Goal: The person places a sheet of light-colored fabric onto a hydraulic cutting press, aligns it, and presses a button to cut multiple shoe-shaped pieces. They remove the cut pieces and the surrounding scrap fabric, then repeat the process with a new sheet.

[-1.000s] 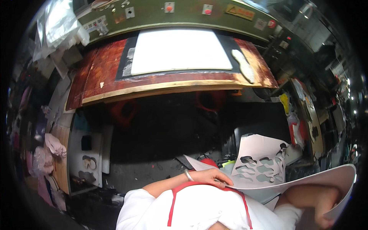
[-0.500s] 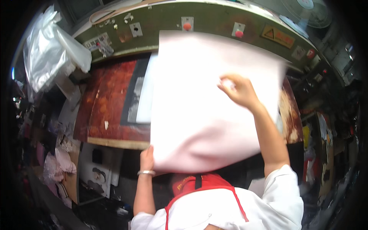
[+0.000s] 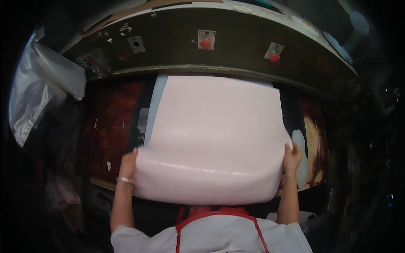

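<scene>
Pink sheet (image 3: 217,126) mostly hides pale board (image 3: 157,96)

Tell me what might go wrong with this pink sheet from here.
1. The pale pink sheet bulges toward the person between the left hand and the right hand, so it might crease or slide.
2. A strip of the white board shows along the sheet's left side, so the sheet could end up off-centre on it.
3. The right hand is close to the pale sole-shaped piece and could knock it.
</scene>
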### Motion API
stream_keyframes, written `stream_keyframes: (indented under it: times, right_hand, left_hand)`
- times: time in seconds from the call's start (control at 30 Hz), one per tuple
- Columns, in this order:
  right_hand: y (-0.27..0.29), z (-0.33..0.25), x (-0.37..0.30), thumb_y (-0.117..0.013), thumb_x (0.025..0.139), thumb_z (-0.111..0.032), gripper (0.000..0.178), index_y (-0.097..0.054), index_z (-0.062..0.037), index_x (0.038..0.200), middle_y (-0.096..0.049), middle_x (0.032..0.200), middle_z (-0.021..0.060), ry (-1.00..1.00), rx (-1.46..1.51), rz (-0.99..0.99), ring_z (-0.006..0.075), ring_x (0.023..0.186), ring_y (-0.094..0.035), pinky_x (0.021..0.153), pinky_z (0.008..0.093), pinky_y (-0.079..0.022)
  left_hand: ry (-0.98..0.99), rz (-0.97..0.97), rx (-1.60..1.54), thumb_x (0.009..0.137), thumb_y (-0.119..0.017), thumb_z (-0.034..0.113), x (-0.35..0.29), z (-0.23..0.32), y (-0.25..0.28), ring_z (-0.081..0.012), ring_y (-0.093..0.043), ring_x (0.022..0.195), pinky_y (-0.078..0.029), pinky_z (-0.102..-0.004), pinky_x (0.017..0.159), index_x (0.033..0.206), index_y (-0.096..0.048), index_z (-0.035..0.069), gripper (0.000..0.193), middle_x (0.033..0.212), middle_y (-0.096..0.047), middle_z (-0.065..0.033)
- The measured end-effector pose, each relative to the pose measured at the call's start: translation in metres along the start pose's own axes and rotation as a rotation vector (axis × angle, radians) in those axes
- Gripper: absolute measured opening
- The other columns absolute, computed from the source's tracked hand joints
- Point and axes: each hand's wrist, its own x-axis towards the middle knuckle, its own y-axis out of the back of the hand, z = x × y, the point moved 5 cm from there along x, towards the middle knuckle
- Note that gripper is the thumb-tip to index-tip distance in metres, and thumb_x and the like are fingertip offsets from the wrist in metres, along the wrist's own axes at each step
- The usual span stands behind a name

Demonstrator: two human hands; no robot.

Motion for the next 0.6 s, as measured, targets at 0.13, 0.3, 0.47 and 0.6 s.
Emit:
stream_keyframes:
  times: [0.13, 0.3, 0.47, 0.6]
  right_hand:
    - [-0.081, -0.052, 0.089, -0.062, 0.089, -0.014, 0.048, -0.047, 0.0, 0.133, -0.058, 0.123, 0.0098, 0.235, 0.28, -0.17, 0.0153, 0.1, -0.058, 0.086, 0.0263, -0.046]
    - [-0.046, -0.012, 0.065, -0.059, 0.089, -0.015, 0.046, -0.049, -0.0042, 0.133, -0.05, 0.131, 0.0192, 0.354, -0.448, -0.051, 0.0314, 0.119, -0.048, 0.099, 0.0383, -0.04]
    - [0.058, 0.072, 0.002, -0.055, 0.091, -0.018, 0.046, -0.047, -0.0072, 0.135, -0.038, 0.136, 0.0307, 0.068, -1.085, 0.152, 0.0463, 0.125, -0.037, 0.104, 0.05, -0.032]
    - [0.096, 0.089, -0.01, -0.07, 0.078, -0.024, 0.068, -0.043, -0.0119, 0.139, -0.034, 0.138, 0.0324, 0.229, -1.015, -0.063, 0.0463, 0.128, -0.032, 0.106, 0.0492, -0.029]
  left_hand:
    - [-0.314, 0.136, -0.056, 0.097, -0.05, 0.025, 0.116, 0.078, -0.032, -0.0098, -0.054, 0.077, -0.045, -0.0264, 0.072, 0.099, -0.064, -0.004, 0.032, 0.086, -0.064, -0.0027]
    - [-0.769, -0.003, 0.625, 0.092, -0.054, 0.019, 0.051, 0.07, -0.096, -0.0325, -0.04, 0.128, -0.028, -0.0466, 0.107, 0.135, -0.044, 0.005, 0.046, 0.134, -0.046, -0.0212]
    - [-0.706, -0.155, 1.034, 0.086, -0.059, 0.028, -0.041, 0.022, -0.139, -0.0404, -0.016, 0.14, -0.006, -0.0679, 0.105, 0.142, -0.038, 0.013, 0.061, 0.149, -0.021, -0.0249]
    - [-0.66, -0.092, 1.166, 0.088, -0.054, 0.034, -0.038, 0.025, -0.15, -0.0399, -0.013, 0.141, -0.006, -0.0697, 0.104, 0.144, -0.032, 0.014, 0.064, 0.151, -0.017, -0.0241]
